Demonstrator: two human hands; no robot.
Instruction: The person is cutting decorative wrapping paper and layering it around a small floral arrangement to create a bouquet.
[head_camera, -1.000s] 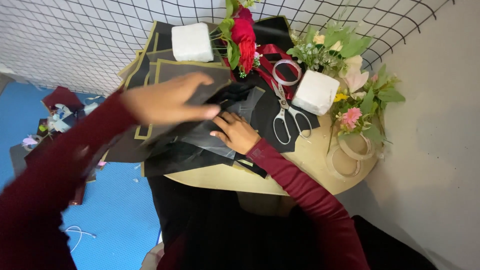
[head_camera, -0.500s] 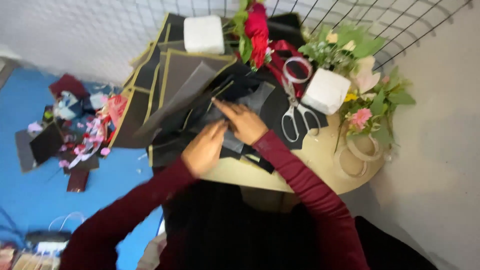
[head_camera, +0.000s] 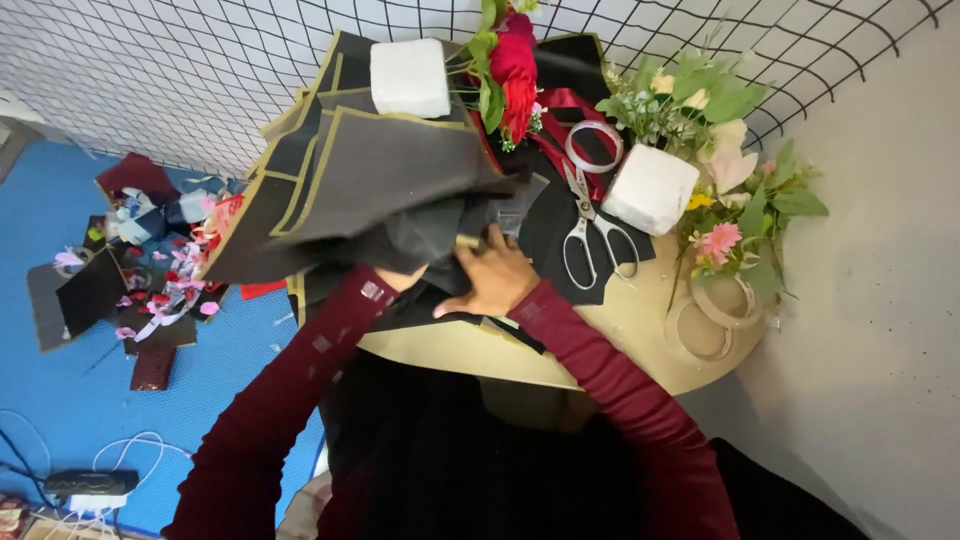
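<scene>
On the desk (head_camera: 640, 330), scissors (head_camera: 590, 225) lie between the paper sheets (head_camera: 390, 180) at left and a foam block (head_camera: 650, 190) at right.

L hand (head_camera: 400, 278) now under black sheets (head_camera: 380, 185), lifted | R hand (head_camera: 493, 275) pressing as before → moved slightly
</scene>
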